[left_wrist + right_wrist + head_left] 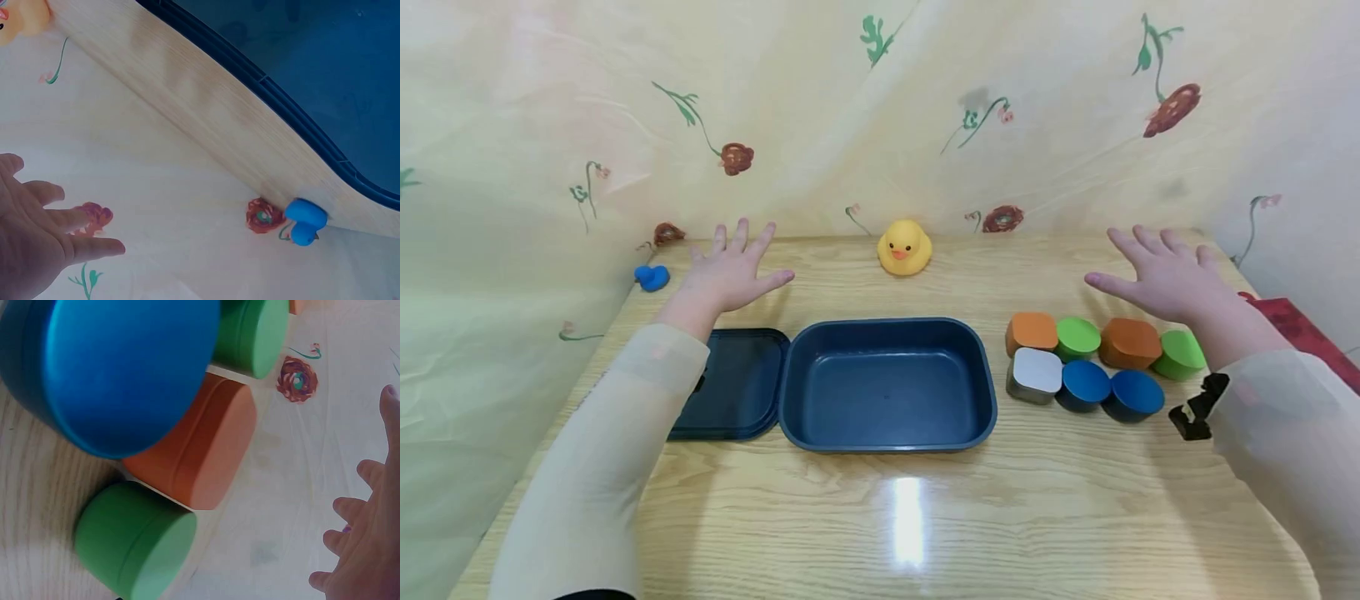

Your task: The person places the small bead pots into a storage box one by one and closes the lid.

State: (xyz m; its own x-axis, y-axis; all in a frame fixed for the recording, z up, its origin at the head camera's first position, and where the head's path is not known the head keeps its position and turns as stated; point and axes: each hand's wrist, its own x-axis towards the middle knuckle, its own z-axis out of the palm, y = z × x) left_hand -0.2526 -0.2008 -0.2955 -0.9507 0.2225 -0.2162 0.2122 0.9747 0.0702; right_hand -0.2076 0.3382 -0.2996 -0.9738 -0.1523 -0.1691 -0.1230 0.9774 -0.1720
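Observation:
My left hand (730,271) is held with fingers spread near the back left of the table, above the dark blue lid (733,387), and holds nothing. Likewise spread and holding nothing, my right hand (1176,275) hovers behind the group of small tins at the right. Orange tins (1032,333), green tins (1078,337), blue tins (1085,383) and a silver-white tin (1035,373) stand there in two rows. Between the hands sits an open dark blue rectangular box (887,392), its inside bare. The lid lies flat against the box's left side, partly hidden by my left sleeve.
A yellow rubber duck (904,247) stands at the table's back edge, in the middle. A small blue duck (652,277) is at the back left corner. Flowered cloth (820,108) hangs behind the wooden table (805,517). Something red (1303,333) lies at the right edge.

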